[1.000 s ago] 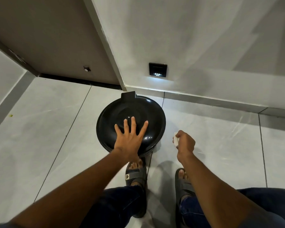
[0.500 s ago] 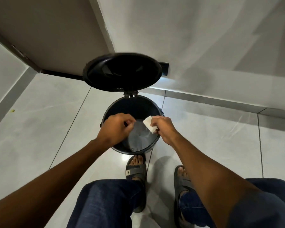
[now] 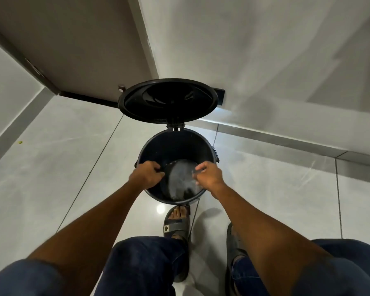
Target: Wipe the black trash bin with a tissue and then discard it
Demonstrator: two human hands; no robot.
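The black trash bin (image 3: pixel 203 144) stands on the floor in front of me with its round lid (image 3: pixel 169 100) swung up on the rear hinge. Its dark inside is bare and glossy. My left hand (image 3: pixel 146 175) curls over the bin's left rim and grips it. My right hand (image 3: pixel 208 175) hovers over the right rim with its fingers curled in. Of the white tissue (image 3: pixel 197 183) only a pale sliver shows under that hand; the rest is hidden in the fist.
My sandalled left foot (image 3: pixel 176 223) rests at the bin's base by the pedal, and the right foot (image 3: pixel 233 242) is beside it. A white wall with a small dark wall plate (image 3: pixel 220 96) rises behind the bin. A door (image 3: pixel 73 50) is at the back left. The floor is pale tile.
The lid went from closed under my flat left hand to fully raised. My left hand moved onto the rim. My right hand carried the tissue over the opening, and it is now mostly hidden.
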